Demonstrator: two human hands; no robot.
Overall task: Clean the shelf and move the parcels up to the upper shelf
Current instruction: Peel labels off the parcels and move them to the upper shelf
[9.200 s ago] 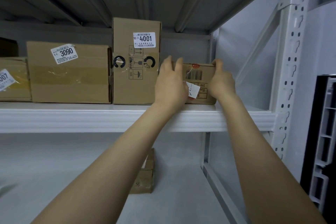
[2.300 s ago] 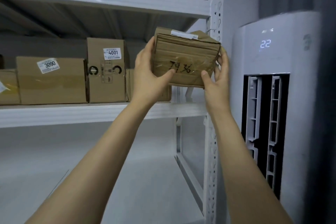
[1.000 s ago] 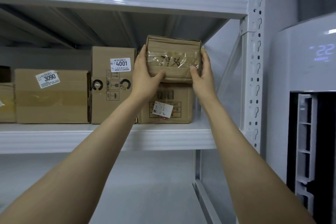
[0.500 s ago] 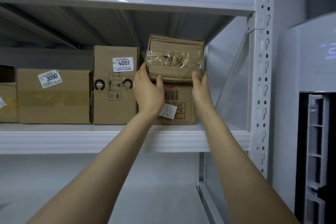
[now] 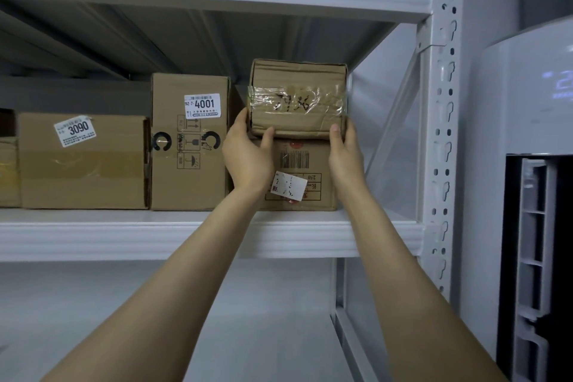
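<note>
**A:** Where was the taped parcel at that moment?

**B:** On the upper shelf, sitting on top of a barcoded box at the shelf's right end. From the middle of the view it lay at about one o'clock. Its lower edge met the top of the box beneath; whether its full weight rested there, I could not tell.

**A:** And the hands?

**B:** Both were on it. The left hand was cupped loosely round the lower left corner, thumb up on the front face, fingers reaching behind the side. The right hand did the same at the lower right corner, thumb on the front edge. Neither was closed tight; each was half curled against the cardboard.

**A:** What stood beside it?

**B:** At nine o'clock from the parcel was a tall box labelled 4001, just beside the left hand. Further toward nine o'clock lay a wide box labelled 3090, touching the tall one. A white slip hung on the front of the barcoded box, between the two wrists.

**A:** Anything past the shelf?

**B:** A perforated white upright at three o'clock, and beyond it a white appliance with a lit display.
</note>
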